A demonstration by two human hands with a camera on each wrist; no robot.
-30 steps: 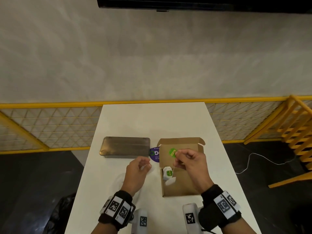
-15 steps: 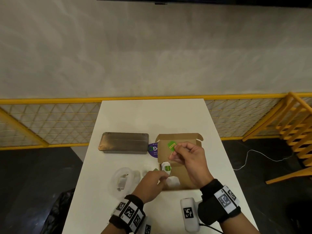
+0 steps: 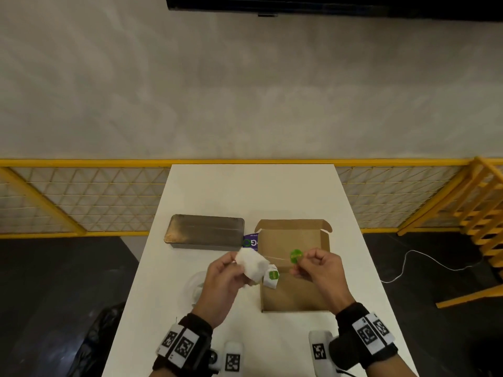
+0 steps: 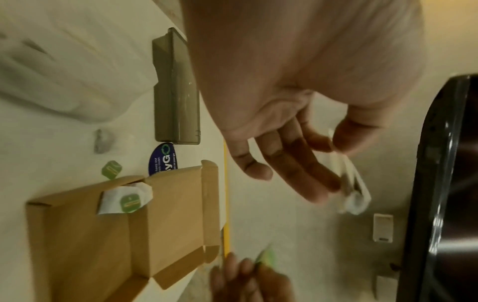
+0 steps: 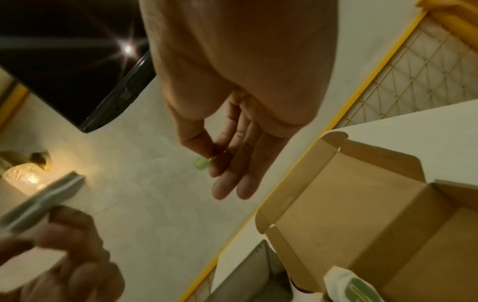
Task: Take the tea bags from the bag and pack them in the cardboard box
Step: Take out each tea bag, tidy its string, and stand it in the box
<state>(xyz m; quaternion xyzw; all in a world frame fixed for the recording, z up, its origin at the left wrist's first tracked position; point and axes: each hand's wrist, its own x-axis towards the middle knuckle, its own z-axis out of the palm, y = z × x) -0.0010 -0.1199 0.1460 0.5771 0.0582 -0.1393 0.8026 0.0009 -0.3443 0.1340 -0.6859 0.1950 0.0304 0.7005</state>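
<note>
— What are the hands working over?

— A white table, its far end against a pale grey wall. A yellow mesh fence runs behind it, the floor either side is dark, and a black screen hangs overhead.

— And on it?

— One open cardboard box under and just beyond the right hand. One metal tin beyond the left hand, with a purple sticker between tin and box. A clear bag lies under the left wrist (mostly hidden).

— Tea bags?

— Two I can count surely. One tea bag is up in the air, gripped between the left thumb and fingers. Its green tag is pinched by the right thumb and forefinger, the other fingers loose, with the string stretched between the hands. The second tea bag sits at the box's left wall, between the hands, green label up.

— Anything else?

— The left wrist camera shows one loose green tag on the table beside the box; what it belongs to, I cannot tell.
</note>
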